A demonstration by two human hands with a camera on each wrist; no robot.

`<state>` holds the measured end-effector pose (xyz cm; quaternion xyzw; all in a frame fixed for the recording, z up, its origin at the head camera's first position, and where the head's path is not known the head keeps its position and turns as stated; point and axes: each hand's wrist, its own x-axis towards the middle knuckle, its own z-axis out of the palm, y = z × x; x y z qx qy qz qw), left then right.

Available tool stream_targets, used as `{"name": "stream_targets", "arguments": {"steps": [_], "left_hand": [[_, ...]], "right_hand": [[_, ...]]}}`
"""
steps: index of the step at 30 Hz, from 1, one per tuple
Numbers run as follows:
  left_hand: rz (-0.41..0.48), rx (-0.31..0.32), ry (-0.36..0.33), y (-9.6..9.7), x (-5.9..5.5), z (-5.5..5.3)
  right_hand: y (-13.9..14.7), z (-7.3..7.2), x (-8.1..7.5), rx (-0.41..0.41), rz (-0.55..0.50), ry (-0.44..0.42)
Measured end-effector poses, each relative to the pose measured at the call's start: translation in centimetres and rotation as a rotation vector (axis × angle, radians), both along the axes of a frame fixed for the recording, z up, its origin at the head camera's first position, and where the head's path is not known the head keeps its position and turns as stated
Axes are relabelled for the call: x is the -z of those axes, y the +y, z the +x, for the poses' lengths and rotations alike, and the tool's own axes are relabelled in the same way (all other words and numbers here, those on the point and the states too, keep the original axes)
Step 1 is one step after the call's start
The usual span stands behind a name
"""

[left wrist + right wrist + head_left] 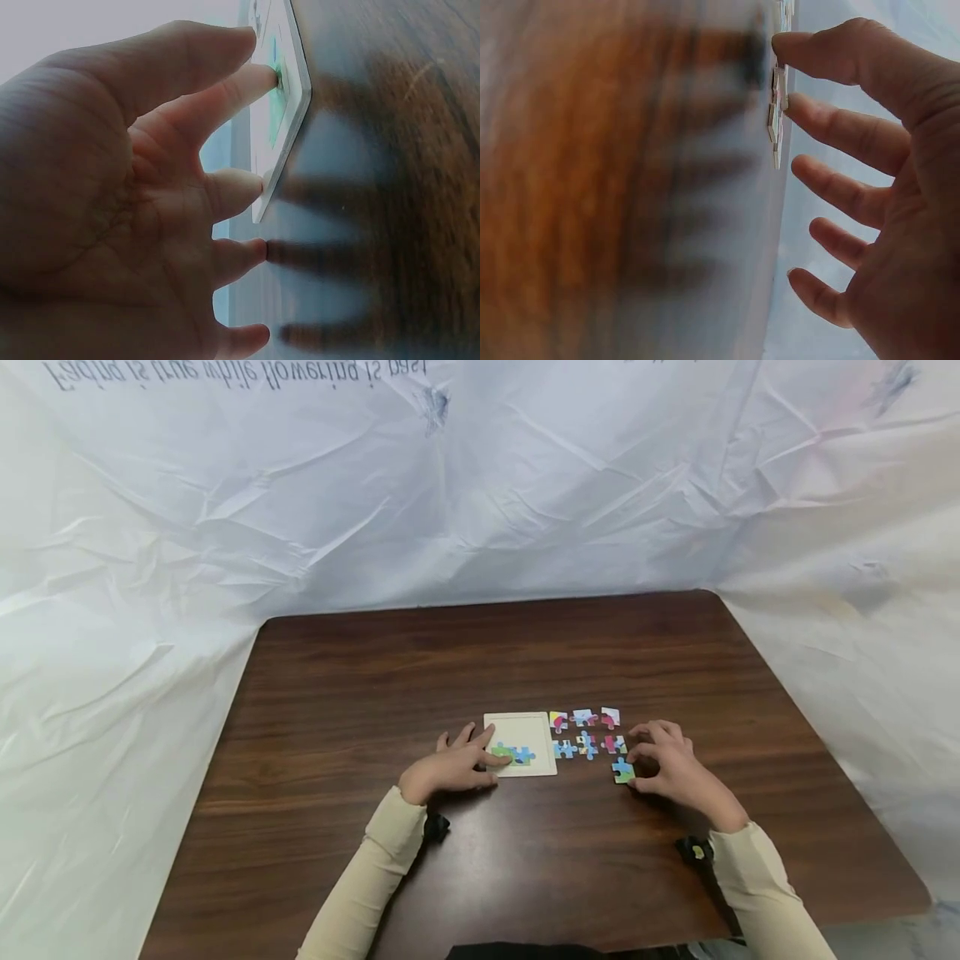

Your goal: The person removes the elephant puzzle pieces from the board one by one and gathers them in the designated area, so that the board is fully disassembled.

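A pale square puzzle tray (528, 727) lies on the table, with joined green and blue puzzle pieces (522, 755) along its near side. My left hand (450, 768) spreads over the tray's left side; in the left wrist view its index finger (247, 82) presses on the green part inside. The other fingers reach the tray's edge and the tabletop. Right of the tray, my right hand (675, 768) holds a blue-and-green puzzle piece (622, 771) between thumb and index finger at its right edge. Its remaining fingers are apart and bent in the right wrist view.
Several loose puzzle pieces, among them a blue one (564, 749) and a pink-and-white one (611, 717), lie in two rows right of the tray. The dark wooden table (360, 677) has white plastic sheeting (465, 527) behind it and at its sides.
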<state>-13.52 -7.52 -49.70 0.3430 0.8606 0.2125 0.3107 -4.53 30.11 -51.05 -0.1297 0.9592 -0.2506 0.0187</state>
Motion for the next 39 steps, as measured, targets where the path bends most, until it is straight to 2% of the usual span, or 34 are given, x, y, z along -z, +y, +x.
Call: {"name": "stream_targets", "arguments": {"steps": [6, 10, 14, 21, 30, 35, 39], "left_hand": [[-0.005, 0.015, 0.006, 0.1, -0.1, 0.2], [-0.008, 0.032, 0.006, 0.1, -0.2, 0.6], [-0.007, 0.034, 0.008, 0.1, -0.3, 0.6], [0.0, 0.041, 0.007, 0.3, 0.2, 0.5], [0.06, 0.034, -0.045, -0.3, 0.5, -0.3], [0.09, 0.049, -0.037, -0.9, 0.5, -1.0], [0.083, 0.052, -0.045, -1.1, 0.5, -1.1]], "right_hand": [[-0.2, 0.0, -0.1, 0.019, -0.003, -0.022], [-0.8, -0.1, 0.3, 0.024, -0.047, 0.038], [-2.0, -1.1, 0.5, 0.012, -0.097, 0.111], [-4.6, -2.7, 0.8, -0.022, -0.18, 0.145], [-7.1, -4.0, 1.4, -0.058, -0.205, 0.121], [-8.3, -4.8, 1.9, -0.095, -0.221, 0.155], [-9.5, -5.2, 2.2, -0.097, -0.211, 0.136]]}}
